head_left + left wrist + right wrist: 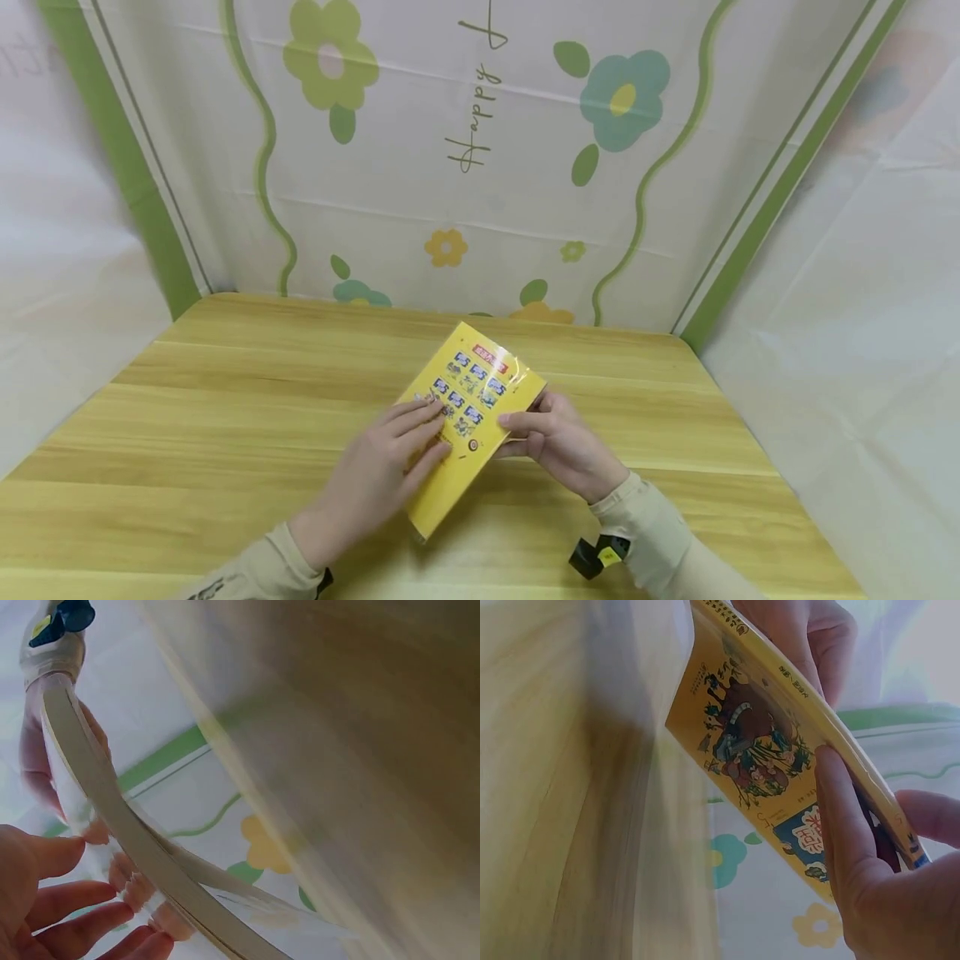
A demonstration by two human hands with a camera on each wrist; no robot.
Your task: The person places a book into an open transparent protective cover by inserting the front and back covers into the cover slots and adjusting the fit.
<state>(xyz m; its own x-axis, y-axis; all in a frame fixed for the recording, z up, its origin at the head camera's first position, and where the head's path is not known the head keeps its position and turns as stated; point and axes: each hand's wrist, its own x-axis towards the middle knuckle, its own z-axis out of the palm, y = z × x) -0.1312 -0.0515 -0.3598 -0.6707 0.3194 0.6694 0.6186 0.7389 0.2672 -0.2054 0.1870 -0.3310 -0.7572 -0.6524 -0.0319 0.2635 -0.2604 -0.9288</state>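
Observation:
A yellow paperback book (491,379) in a glossy clear cover is held tilted above the wooden table. My right hand (558,437) pinches it by the spine, thumb on the upper face and fingers underneath. In the right wrist view the book's lower face (750,735) shows a cartoon picture and a blue title block, with the right hand (885,885) on the spine. My left hand (386,458) lies with extended fingers on the upper face. The left wrist view shows the page edges (112,802) slightly bowed, and the left hand's fingers (75,900) touching the shiny cover.
The wooden table (225,417) spreads beneath both hands. Behind it hangs a white curtain (420,108) printed with flowers, and more white cloth walls (862,333) stand at the sides. A black device (596,557) is strapped to the right wrist.

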